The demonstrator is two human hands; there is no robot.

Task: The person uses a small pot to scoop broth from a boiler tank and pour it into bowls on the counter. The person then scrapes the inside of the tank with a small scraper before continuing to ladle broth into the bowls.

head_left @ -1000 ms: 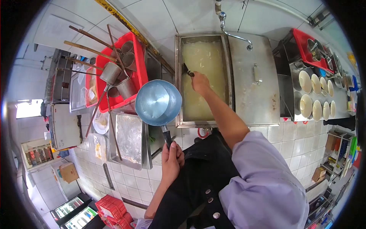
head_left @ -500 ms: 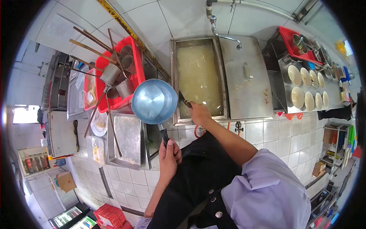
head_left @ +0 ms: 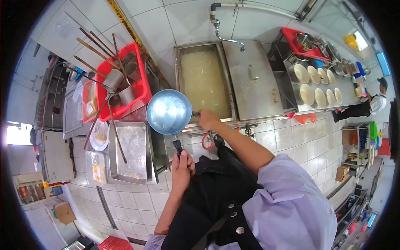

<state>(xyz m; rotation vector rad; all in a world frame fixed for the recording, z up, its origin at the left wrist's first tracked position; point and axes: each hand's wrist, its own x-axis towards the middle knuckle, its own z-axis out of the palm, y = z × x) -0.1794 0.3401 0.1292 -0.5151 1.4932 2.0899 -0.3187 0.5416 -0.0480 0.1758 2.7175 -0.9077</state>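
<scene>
The left hand (head_left: 181, 171) is curled closed around the black handle of a pan (head_left: 168, 112), its thumb lying along the top; the pan is held up level with the near left corner of the vat, its open side up; glare whitens the inside, so I cannot tell what it contains. The right hand (head_left: 209, 120) is closed in a fist around a dark-handled tool (head_left: 196, 113), just beside the pan's right edge; the tool's far end is hidden, so I cannot tell its shape.

Beyond the hands is a metal vat (head_left: 232, 100) of cloudy, yellowish liquid (head_left: 204, 79); a flat metal lid (head_left: 250, 96) with a handle lies just to its right, and a tap (head_left: 231, 41) reaches over from the tiled wall.

Left of the pan stands a red tub (head_left: 143, 79), with metal cups (head_left: 113, 80) on long handles piled in it; below it are a shallow metal tray (head_left: 129, 150) and a white plate (head_left: 98, 146) with food on it.

Farther right, pale bowls (head_left: 307, 95) sit in two rows on a metal table, near a red tray (head_left: 291, 36) of pots; another person (head_left: 377, 103) stands at the table's far end.
</scene>
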